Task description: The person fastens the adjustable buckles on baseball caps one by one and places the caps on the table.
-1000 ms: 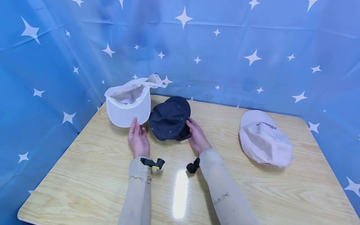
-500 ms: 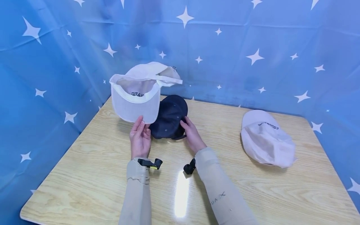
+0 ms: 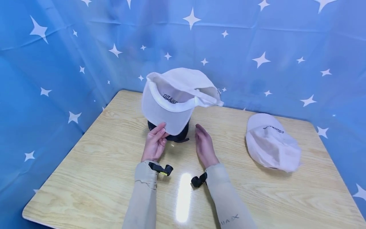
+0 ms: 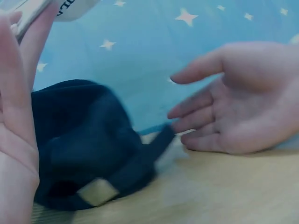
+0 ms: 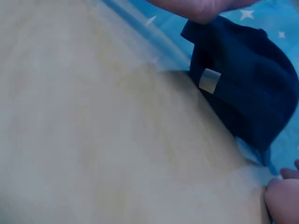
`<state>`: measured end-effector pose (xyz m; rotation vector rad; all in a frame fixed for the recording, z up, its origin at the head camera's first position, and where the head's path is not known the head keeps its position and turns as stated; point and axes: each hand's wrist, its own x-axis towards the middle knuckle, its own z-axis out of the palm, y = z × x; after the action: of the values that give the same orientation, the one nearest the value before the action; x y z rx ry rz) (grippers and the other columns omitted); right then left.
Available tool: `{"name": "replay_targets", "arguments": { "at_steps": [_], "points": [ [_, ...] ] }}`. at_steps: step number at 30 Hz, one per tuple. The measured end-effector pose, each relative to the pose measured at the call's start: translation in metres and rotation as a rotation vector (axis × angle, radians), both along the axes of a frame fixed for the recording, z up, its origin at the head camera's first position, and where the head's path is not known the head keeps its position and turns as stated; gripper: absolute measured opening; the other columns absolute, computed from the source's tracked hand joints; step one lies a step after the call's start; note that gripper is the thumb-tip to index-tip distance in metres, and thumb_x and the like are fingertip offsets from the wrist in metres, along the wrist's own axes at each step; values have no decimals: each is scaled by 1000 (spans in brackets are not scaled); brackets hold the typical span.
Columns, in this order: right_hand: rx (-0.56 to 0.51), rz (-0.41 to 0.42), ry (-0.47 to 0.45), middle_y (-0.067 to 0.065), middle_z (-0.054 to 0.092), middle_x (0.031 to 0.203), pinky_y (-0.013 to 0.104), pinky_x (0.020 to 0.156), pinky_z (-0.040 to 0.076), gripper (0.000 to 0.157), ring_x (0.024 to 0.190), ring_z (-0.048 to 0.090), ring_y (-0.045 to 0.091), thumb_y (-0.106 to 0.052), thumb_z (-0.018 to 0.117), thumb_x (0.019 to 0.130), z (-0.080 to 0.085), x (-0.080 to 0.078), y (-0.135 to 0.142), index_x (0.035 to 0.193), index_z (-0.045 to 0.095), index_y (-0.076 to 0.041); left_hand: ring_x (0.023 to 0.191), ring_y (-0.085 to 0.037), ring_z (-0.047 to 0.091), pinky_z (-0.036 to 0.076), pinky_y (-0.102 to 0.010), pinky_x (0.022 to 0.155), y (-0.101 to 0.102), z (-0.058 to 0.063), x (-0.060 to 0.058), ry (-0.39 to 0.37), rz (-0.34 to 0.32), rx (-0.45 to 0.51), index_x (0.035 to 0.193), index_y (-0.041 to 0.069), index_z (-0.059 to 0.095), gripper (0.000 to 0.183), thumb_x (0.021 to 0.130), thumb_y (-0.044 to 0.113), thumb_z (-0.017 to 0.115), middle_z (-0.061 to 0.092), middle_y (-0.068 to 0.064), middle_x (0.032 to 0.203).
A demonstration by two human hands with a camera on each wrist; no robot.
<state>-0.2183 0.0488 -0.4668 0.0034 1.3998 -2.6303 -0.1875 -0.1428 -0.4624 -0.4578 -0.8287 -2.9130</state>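
Observation:
My left hand (image 3: 153, 144) pinches the brim of a white baseball cap (image 3: 171, 116) between thumb and fingers. The cap is tilted, its inside towards me, with dark lettering showing through and a loose back strap at its right. It overlaps a navy baseball cap (image 3: 183, 131) sitting on the table, hiding most of it in the head view. In the left wrist view the navy cap (image 4: 84, 135) shows its back strap and metal buckle (image 4: 98, 192). My right hand (image 3: 205, 144) is just right of the navy cap, fingers extended, holding nothing.
Another white baseball cap (image 3: 273, 143) with dark lettering lies on the right part of the wooden table (image 3: 85, 178). Blue cloth (image 3: 234, 70) with white stars hangs behind the table and along its sides.
My left hand has carried the white cap up and to the right, from beside the navy cap to over it. My right hand has let go of the navy cap and drawn away rightward.

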Motion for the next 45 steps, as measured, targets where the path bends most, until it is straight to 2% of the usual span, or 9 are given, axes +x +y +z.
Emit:
{"name": "replay_targets", "arguments": {
  "at_steps": [11, 14, 19, 22, 26, 29, 36, 39, 45],
  "points": [
    [-191, 81, 86, 9, 15, 146, 31, 108, 10, 50, 133, 14, 18, -12, 36, 96, -9, 30, 39, 140, 14, 0, 77, -15, 64, 46, -14, 48, 41, -5, 3, -26, -35, -162, 102, 6, 67, 28, 84, -9, 51, 65, -7, 98],
    [-222, 112, 134, 12, 19, 145, 34, 108, 12, 44, 133, 16, 22, -11, 35, 96, -10, 36, 46, 137, 22, 0, 77, -13, 64, 47, -15, 50, 54, -5, 4, -63, -62, -208, 101, 7, 67, 27, 84, -7, 53, 63, -7, 103],
    [-235, 128, 182, 9, 42, 132, 39, 106, 17, 30, 129, 26, 26, -15, 34, 97, -12, 45, 57, 124, 41, -5, 80, -12, 63, 49, -16, 54, 76, -7, 6, -125, -79, -308, 101, 10, 68, 24, 84, -2, 56, 60, -9, 110],
    [-258, 124, 195, 8, 50, 125, 41, 105, 21, 34, 124, 35, 26, -25, 30, 98, -13, 48, 67, 126, 40, -7, 81, -13, 62, 49, -17, 55, 86, -9, 8, -148, -84, -343, 101, 11, 68, 23, 83, 0, 59, 58, -11, 113],
    [-428, 164, 253, 12, 53, 121, 40, 102, 27, 51, 114, 47, 25, -39, 17, 97, -16, 47, 85, 127, 39, -4, 80, -14, 62, 50, -18, 56, 96, -12, 10, -152, -95, -381, 105, 6, 66, 23, 83, 3, 60, 58, -12, 114],
    [-524, 192, 308, 13, 55, 116, 38, 99, 32, 55, 110, 49, 25, -42, 17, 96, -18, 43, 99, 123, 43, -3, 81, -16, 62, 50, -19, 56, 99, -14, 10, -147, -94, -417, 109, 2, 63, 26, 82, 4, 61, 58, -11, 114],
    [-368, 136, 400, 6, 54, 114, 36, 93, 38, 30, 105, 51, 20, -21, 41, 95, -12, 42, 128, 122, 44, -7, 85, -18, 62, 50, -22, 59, 103, -15, 11, -115, -121, -527, 113, -3, 58, 38, 80, 15, 65, 57, -13, 115],
    [-320, 148, 425, 5, 53, 116, 35, 92, 39, 33, 106, 51, 19, -18, 44, 94, -8, 43, 134, 125, 41, -7, 86, -18, 62, 50, -24, 60, 105, -14, 12, -112, -137, -569, 113, -3, 58, 40, 80, 18, 66, 58, -13, 113],
    [-352, 186, 412, 5, 42, 129, 35, 100, 31, 49, 115, 42, 20, -13, 48, 92, 2, 48, 130, 136, 26, -10, 87, -18, 59, 52, -32, 65, 107, -13, 13, -71, -105, -681, 109, 2, 63, 29, 83, 15, 63, 60, -9, 112]
  ]
}}
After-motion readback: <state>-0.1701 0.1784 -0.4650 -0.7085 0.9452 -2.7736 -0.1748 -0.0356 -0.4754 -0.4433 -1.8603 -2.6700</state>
